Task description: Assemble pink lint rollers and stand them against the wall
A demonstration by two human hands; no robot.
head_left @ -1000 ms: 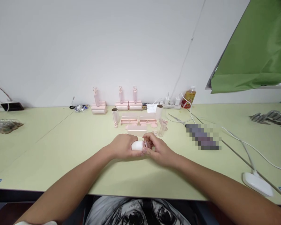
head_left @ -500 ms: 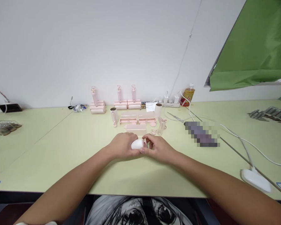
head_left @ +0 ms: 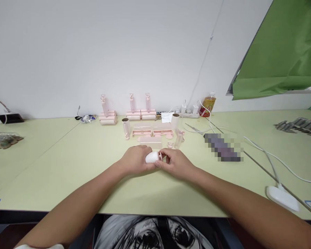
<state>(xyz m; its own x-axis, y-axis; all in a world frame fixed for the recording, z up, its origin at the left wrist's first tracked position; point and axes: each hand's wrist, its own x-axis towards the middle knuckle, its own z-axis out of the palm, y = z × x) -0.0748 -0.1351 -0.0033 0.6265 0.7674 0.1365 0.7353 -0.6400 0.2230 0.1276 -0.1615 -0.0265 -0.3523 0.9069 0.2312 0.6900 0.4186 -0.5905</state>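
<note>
A white roll (head_left: 151, 157) lies on its side between my hands, low over the table. My left hand (head_left: 136, 160) is wrapped round its left end. The fingers of my right hand (head_left: 176, 162) pinch a small clear and pink end piece (head_left: 160, 156) at the roll's right end. Just beyond my hands are a translucent cover (head_left: 150, 142), two open pink trays (head_left: 142, 133), a small pink part (head_left: 170, 145) and a clear handle (head_left: 179, 139). Two upright rolls (head_left: 175, 121) flank the trays.
Pink roller sets (head_left: 108, 118) stand along the wall. A power strip (head_left: 189, 115), a bottle (head_left: 208, 105) and cables are at the back right. A blurred dark object (head_left: 223, 148) lies right of my hands, a white device (head_left: 282, 197) near the front edge.
The clear and pink end piece sits closer against the roll, with less of it showing between the roll and my right fingers. Both hands stay in nearly the same place.
</note>
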